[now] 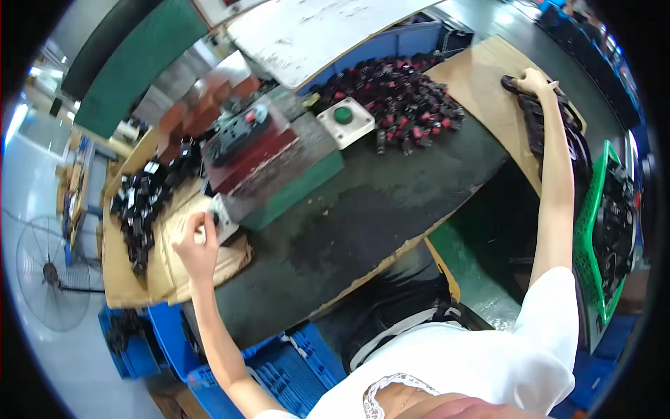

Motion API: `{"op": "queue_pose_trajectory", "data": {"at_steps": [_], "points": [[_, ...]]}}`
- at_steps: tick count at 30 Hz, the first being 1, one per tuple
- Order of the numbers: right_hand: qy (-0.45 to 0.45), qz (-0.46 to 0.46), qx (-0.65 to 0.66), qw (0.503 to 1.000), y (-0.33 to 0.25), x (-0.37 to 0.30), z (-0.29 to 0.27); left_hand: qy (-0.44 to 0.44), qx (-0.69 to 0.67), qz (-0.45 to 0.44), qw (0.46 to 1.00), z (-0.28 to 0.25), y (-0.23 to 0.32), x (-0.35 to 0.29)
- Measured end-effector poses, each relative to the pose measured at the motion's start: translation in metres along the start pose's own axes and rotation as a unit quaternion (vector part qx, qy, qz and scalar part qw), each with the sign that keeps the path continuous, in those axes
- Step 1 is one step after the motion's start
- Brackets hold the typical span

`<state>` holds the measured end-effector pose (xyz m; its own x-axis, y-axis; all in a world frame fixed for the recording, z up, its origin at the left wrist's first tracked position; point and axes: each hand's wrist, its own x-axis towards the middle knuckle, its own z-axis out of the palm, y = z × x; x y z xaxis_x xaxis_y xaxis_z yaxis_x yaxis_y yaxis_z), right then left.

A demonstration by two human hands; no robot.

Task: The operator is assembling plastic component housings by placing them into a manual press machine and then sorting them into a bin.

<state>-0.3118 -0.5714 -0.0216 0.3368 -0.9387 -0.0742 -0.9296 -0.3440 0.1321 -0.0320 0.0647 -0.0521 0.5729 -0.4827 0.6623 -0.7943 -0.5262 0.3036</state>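
Head | left hand (195, 244) at 9 o'clock, curled beside button box (228, 228), cannot tell if holding | right hand (536, 82) at 2 o'clock on dark strips (534, 126), grip unclear | risk: a careless tug could slide them off the cardboard (481, 77)

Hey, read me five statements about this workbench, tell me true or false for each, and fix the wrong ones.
1. The right hand is at the dark pieces on a brown sheet. True.
2. The left hand is beside the green button. False: it is beside a pale plate farther left.
3. A fan shows at the left of the picture. True.
4. The heap of black and red parts lies left of the maroon block. False: it lies to the right.
5. The green basket is empty. False: dark items lie in it.
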Motion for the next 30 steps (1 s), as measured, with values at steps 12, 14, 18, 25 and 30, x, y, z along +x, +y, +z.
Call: {"op": "queue_pose_trajectory", "data": {"at_steps": [12, 14, 18, 25, 30], "points": [[-0.113, -0.256, 0.165, 0.946, 0.013, 0.010, 0.010, -0.103, -0.067, -0.002, 0.992, 0.041, -0.002, 0.079], [-0.058, -0.278, 0.126, 0.951, 0.018, 0.038, 0.023, -0.125, -0.069, -0.005, 0.990, 0.040, -0.011, 0.087], [0.058, -0.246, 0.115, 0.961, 0.081, 0.058, 0.042, -0.124, -0.225, -0.054, 0.965, 0.054, 0.017, 0.110], [0.233, -0.288, 0.094, 0.924, -0.013, 0.014, 0.006, 0.025, -0.196, 0.060, 0.978, 0.039, 0.030, 0.084], [0.262, -0.555, 0.248, 0.750, -0.131, -0.114, -0.035, 0.038, -0.223, 0.048, 0.973, 0.018, 0.042, 0.062]]}}
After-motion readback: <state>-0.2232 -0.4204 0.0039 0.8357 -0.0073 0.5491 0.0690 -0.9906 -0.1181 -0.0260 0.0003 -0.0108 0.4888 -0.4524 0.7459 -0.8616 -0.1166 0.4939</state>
